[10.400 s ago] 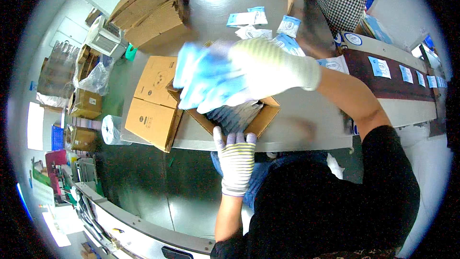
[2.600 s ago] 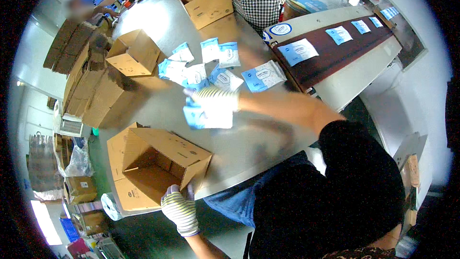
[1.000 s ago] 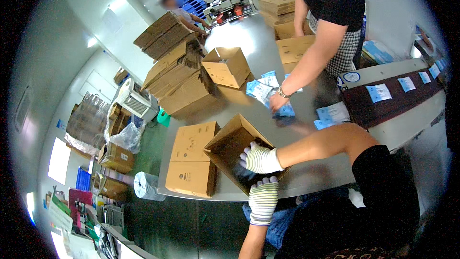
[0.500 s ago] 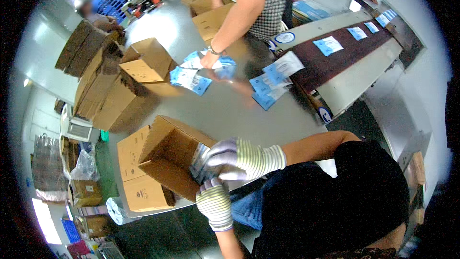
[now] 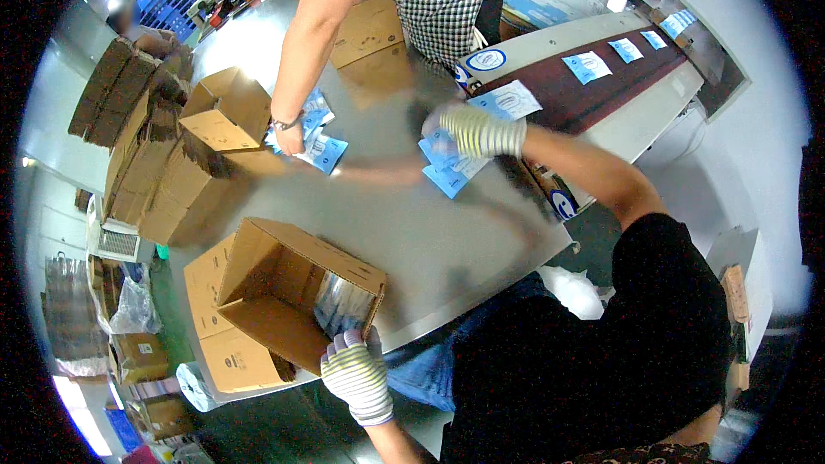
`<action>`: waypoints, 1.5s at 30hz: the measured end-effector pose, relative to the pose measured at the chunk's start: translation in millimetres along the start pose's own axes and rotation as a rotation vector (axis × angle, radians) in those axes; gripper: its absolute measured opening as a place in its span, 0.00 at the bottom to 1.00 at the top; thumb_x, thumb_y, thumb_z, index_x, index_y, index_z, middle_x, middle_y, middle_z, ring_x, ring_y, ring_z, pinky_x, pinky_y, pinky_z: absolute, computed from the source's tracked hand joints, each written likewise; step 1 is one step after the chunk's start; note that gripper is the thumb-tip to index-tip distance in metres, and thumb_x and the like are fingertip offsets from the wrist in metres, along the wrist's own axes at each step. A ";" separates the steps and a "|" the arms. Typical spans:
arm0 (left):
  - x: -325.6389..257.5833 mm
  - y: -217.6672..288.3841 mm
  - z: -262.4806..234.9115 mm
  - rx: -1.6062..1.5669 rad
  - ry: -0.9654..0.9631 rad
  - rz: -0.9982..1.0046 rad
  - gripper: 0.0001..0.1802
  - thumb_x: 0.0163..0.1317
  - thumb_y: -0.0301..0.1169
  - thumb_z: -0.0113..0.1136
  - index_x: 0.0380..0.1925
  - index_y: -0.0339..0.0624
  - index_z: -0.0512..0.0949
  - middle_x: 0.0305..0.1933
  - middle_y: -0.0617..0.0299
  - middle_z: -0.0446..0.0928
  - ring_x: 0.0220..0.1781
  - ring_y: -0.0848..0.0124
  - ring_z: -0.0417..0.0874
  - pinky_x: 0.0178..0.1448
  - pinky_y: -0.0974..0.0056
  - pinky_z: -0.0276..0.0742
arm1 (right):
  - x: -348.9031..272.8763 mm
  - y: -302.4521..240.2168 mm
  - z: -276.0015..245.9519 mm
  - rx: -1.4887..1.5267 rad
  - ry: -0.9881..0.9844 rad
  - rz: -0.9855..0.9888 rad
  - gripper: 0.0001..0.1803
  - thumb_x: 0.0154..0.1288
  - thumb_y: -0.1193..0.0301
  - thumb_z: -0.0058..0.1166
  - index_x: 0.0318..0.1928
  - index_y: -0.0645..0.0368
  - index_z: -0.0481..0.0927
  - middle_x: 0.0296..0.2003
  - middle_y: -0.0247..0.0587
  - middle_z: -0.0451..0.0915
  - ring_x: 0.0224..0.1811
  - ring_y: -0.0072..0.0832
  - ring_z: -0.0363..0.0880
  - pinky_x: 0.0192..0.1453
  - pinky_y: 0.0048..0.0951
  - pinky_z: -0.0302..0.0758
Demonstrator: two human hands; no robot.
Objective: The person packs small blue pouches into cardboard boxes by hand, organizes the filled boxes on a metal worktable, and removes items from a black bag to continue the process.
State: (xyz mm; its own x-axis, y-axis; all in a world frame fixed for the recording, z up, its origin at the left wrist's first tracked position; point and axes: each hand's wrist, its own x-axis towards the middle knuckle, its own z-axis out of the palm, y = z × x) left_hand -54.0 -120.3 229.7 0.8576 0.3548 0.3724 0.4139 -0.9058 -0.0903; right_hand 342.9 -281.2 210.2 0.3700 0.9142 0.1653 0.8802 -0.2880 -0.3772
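My left hand [image 5: 357, 378], in a striped knit glove, grips the near rim of an open cardboard box [image 5: 275, 331] lying tilted on the metal table. Several blue-and-white packets [image 5: 344, 302] stand in a row inside the box. Over at the conveyor's end, my gloved right hand [image 5: 481, 131] reaches over a small pile of flat blue-and-white packets [image 5: 449, 179]. Motion blurs its fingers, and whether they hold a packet cannot be made out. Another such packet [image 5: 513, 101] lies just beyond that hand.
A conveyor belt [image 5: 550, 86] carries spaced packets [image 5: 588, 67] at the right. Across the table [image 5: 412, 249], a co-worker's hand [image 5: 290, 139] is on other packets [image 5: 325, 155]. Open box [image 5: 225, 112], stacked flattened cartons [image 5: 142, 167] and closed carton [image 5: 236, 361] stand at left.
My right hand has left the box and moved up and right to the packets by the conveyor. My left hand stays at the box's rim. The co-worker's hand has shifted left.
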 end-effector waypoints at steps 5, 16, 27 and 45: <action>2.5 -3.6 2.6 0.041 0.016 0.025 0.13 0.53 0.41 0.64 0.27 0.47 0.72 0.23 0.62 0.71 0.26 0.64 0.76 0.31 0.59 0.71 | 53.0 73.7 -38.3 -0.063 -0.624 0.203 0.33 0.58 0.64 0.62 0.61 0.62 0.68 0.57 0.53 0.73 0.61 0.44 0.71 0.64 0.39 0.67; 0.8 -3.2 0.6 0.024 -0.046 0.010 0.12 0.51 0.40 0.63 0.29 0.47 0.74 0.26 0.62 0.74 0.29 0.63 0.78 0.34 0.59 0.73 | 21.5 26.7 63.1 -0.257 -0.802 0.080 0.52 0.32 0.47 0.75 0.55 0.68 0.71 0.48 0.56 0.79 0.53 0.45 0.77 0.53 0.40 0.75; -3.6 -6.2 -7.8 0.033 -0.044 0.036 0.16 0.45 0.41 0.66 0.30 0.47 0.74 0.30 0.60 0.75 0.33 0.63 0.78 0.36 0.58 0.72 | -39.0 -94.1 37.7 -0.438 -0.339 -0.205 0.41 0.36 0.52 0.69 0.52 0.58 0.72 0.42 0.47 0.77 0.47 0.42 0.75 0.51 0.44 0.73; -13.7 11.2 -15.2 0.123 -0.096 0.110 0.07 0.56 0.35 0.55 0.32 0.46 0.73 0.34 0.58 0.78 0.35 0.62 0.79 0.37 0.56 0.75 | 101.0 -295.5 28.8 -0.251 0.083 -0.636 0.20 0.56 0.65 0.54 0.48 0.59 0.72 0.39 0.46 0.79 0.43 0.46 0.78 0.45 0.46 0.74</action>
State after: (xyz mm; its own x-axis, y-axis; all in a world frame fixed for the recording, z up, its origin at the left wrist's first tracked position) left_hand -65.7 -138.9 237.7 0.9224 0.2809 0.2651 0.3453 -0.9072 -0.2402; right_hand 111.6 -95.5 312.1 -0.2281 0.9055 0.3580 0.9724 0.2302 0.0372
